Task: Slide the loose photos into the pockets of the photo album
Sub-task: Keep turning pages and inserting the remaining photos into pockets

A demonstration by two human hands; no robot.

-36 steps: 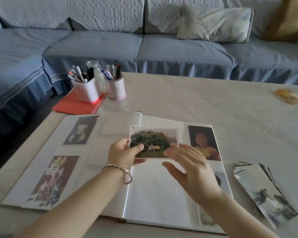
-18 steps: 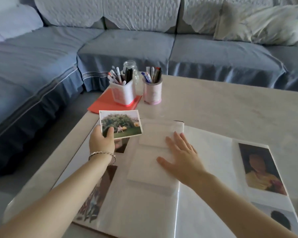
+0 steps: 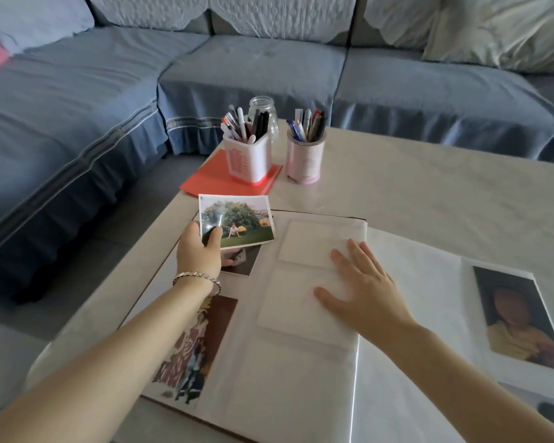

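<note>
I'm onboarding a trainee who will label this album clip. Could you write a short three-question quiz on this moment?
1. True or false: the left hand pinches a loose photo showing a tree.
2. The right hand is: A) flat on the photo album; B) curled into a fist; C) holding a second photo.
3. Which wrist wears the bracelet?

Key: 1 true; 2 A; 3 left.
</note>
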